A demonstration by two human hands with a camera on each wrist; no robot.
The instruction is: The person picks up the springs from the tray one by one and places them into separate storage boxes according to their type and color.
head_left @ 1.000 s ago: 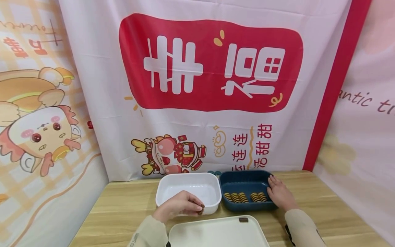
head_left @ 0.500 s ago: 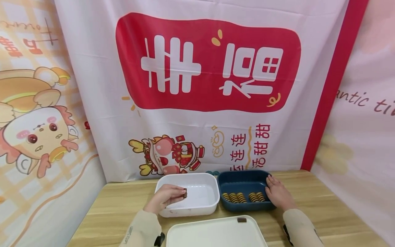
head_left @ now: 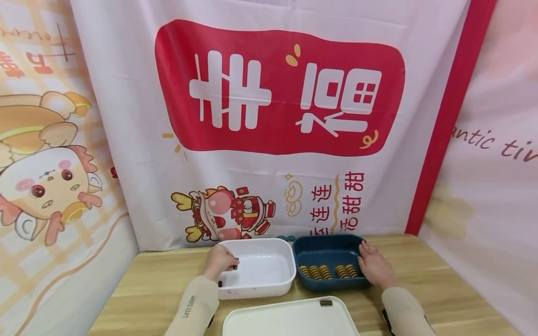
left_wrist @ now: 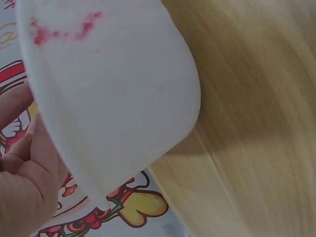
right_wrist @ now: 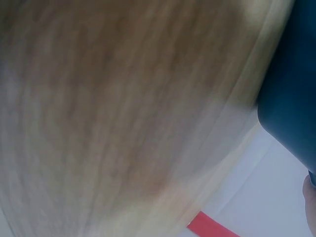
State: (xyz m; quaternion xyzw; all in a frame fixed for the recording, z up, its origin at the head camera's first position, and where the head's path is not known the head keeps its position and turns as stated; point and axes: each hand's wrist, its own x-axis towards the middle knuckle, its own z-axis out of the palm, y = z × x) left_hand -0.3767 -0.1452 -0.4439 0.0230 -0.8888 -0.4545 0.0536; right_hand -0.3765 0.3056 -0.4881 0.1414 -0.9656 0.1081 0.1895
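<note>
My left hand (head_left: 220, 261) reaches over the left rim of the white basin (head_left: 290, 268) and pinches a small dark brown ridged piece (head_left: 236, 264) at its fingertips. A second dark piece (head_left: 220, 283) shows in the basin near its left wall, below the wrist. In the left wrist view the basin's outer wall (left_wrist: 128, 98) hides the fingertips. My right hand (head_left: 376, 266) holds the right rim of the dark blue basin (head_left: 332, 283), its fingers over the edge. Several yellow-and-dark striped rolls (head_left: 315, 272) lie in two groups inside that basin.
A cream tray (head_left: 290, 322) lies nearest me, with one dark brown ridged piece (head_left: 326, 303) near its far right corner. The two basins stand side by side on a wood-grain table (head_left: 138, 289). A printed cloth (head_left: 277, 163) hangs right behind them.
My left hand has carried the dark piece from in front of the white basin, up and left, to inside its left end. My right hand keeps its place on the blue basin.
</note>
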